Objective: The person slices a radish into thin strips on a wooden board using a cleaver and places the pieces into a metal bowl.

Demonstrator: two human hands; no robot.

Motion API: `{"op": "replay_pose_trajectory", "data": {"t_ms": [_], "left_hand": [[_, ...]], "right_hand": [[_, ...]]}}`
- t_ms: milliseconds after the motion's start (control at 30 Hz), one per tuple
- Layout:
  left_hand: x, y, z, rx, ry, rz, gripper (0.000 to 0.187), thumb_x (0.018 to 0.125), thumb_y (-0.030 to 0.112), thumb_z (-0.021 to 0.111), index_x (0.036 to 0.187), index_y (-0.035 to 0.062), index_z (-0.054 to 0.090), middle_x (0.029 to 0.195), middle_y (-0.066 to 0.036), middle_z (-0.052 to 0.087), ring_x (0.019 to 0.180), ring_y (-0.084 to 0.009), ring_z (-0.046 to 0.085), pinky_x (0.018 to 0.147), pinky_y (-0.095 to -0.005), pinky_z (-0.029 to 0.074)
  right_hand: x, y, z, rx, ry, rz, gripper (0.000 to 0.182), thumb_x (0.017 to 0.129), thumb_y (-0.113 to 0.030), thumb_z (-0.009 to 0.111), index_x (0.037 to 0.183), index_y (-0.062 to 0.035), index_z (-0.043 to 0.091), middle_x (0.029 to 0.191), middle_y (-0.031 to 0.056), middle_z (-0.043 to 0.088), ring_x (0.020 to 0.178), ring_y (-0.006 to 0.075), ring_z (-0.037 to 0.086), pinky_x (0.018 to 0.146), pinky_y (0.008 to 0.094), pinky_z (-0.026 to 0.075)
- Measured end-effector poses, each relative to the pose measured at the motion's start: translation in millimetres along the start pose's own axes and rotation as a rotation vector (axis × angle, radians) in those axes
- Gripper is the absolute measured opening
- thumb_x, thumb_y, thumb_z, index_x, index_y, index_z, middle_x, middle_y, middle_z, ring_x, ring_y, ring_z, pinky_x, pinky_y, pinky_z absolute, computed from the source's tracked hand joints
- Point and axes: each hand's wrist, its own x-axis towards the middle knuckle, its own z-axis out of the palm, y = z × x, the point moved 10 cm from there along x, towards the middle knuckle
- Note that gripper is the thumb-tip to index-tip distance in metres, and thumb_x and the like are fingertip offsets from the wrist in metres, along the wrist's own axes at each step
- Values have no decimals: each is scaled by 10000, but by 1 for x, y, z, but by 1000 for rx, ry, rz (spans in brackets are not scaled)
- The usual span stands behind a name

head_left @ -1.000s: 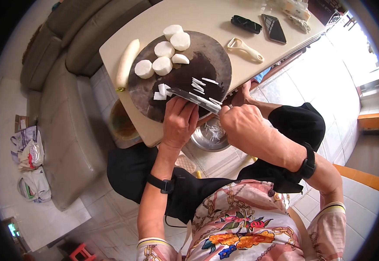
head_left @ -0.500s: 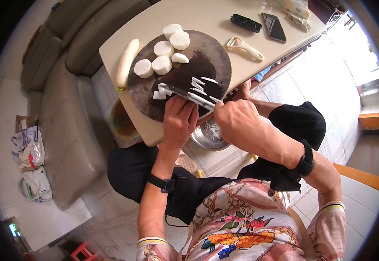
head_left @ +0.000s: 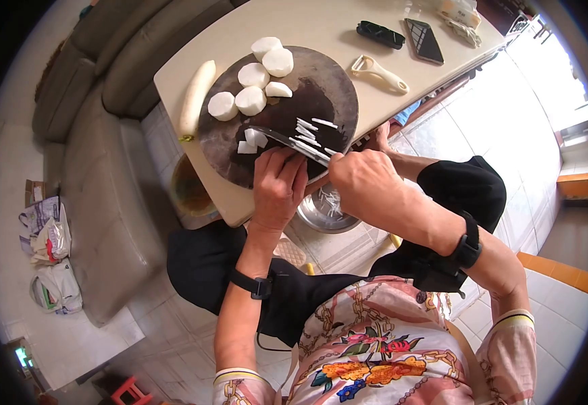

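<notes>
My right hand (head_left: pixel 365 177) is closed round the handle of a knife (head_left: pixel 290 143), whose blade lies across the near part of a round dark board (head_left: pixel 324 74). Beside the blade, my left hand (head_left: pixel 277 182) has its fingers bent at the board's near edge; whatever is under the fingertips is hidden. Small white pieces (head_left: pixel 246 146) sit by the blade's tip, and thin white strips (head_left: pixel 307 130) lie beyond the blade. Several thick white rounds (head_left: pixel 250 100) rest on the board's far left part. A long peeled white radish (head_left: pixel 198 94) is left of the board.
The cream table (head_left: pixel 226 47) also holds a peeler (head_left: pixel 379 73), a black case (head_left: pixel 380 35) and a phone (head_left: pixel 424 41). Below the table edge stands a metal bowl (head_left: pixel 327 214) with white strips. A grey sofa (head_left: pixel 105 189) is at the left.
My right hand and the knife have shifted slightly, and the blade's tip has moved a little up and left. My left hand has hardly moved.
</notes>
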Motion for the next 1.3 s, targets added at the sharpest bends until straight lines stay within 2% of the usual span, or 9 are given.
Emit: {"op": "replay_pose_trajectory", "data": {"t_ms": [133, 200, 333, 400, 633, 833, 1033, 1200, 1300], "left_hand": [[-1, 0, 0, -5, 12, 11, 175, 727, 6, 690, 900, 22, 668, 940, -92, 622, 929, -311, 571, 817, -393, 476], [0, 0, 0, 8, 0, 18, 172, 724, 4, 692, 893, 22, 667, 931, -93, 622, 917, -315, 574, 817, -396, 476], [-2, -2, 0, 6, 1, 7, 171, 721, 6, 695, 889, 23, 667, 922, -94, 622, 906, -319, 575, 815, -401, 478], [1, 1, 0, 23, -7, 14, 174, 726, 3, 694, 897, 20, 668, 918, -95, 622, 908, -320, 577, 816, -401, 481], [-3, 0, -1, -19, 27, -10, 168, 733, -9, 689, 898, 13, 667, 916, -102, 623, 919, -319, 581, 816, -396, 488], [-3, -1, 0, -3, 10, -11, 171, 734, -12, 687, 902, 15, 665, 928, -104, 620, 915, -317, 582, 813, -400, 485], [-1, 3, 0, 2, 5, -4, 194, 733, -2, 688, 925, 20, 666, 952, -101, 616, 922, -316, 579, 819, -403, 478], [-1, 0, -1, -12, 6, -46, 183, 737, 0, 686, 919, 15, 668, 943, -95, 618, 921, -312, 583, 818, -400, 481], [-2, 1, -2, -1, 40, -14, 178, 737, 2, 686, 914, 16, 669, 937, -96, 618, 921, -310, 583, 810, -399, 484]], "right_hand": [[-13, 0, -6, 3, -67, 49, 68, 656, -21, 633, 693, 35, 629, 671, 181, 631, 631, 306, 672, 554, 390, 524], [-16, 0, -3, 41, -113, 34, 91, 659, 33, 577, 718, 77, 523, 601, 222, 577, 597, 376, 630, 555, 422, 493], [-11, -2, 0, 50, -117, 14, 96, 656, 32, 584, 717, 77, 524, 610, 217, 583, 602, 371, 634, 558, 421, 493], [-5, -6, 3, -21, -77, -33, 62, 662, -19, 630, 699, 30, 627, 674, 177, 634, 637, 308, 672, 554, 377, 525], [-6, 0, -3, -26, -51, 8, 69, 655, -30, 640, 706, 16, 637, 721, 176, 645, 670, 309, 675, 573, 372, 526], [-16, 2, -1, -20, -152, 10, 62, 641, -14, 639, 694, 18, 630, 680, 174, 633, 650, 319, 670, 572, 378, 526], [-4, 6, 5, -2, -111, 3, 51, 636, -15, 641, 673, 17, 631, 672, 186, 628, 645, 336, 663, 580, 391, 526], [-5, 13, 1, 28, 2, 20, 64, 628, -28, 638, 666, 23, 629, 659, 196, 626, 647, 336, 666, 576, 395, 525], [-15, 13, -2, 40, -77, 42, 69, 624, -22, 636, 659, 36, 622, 644, 200, 618, 628, 335, 661, 570, 390, 523]]}}
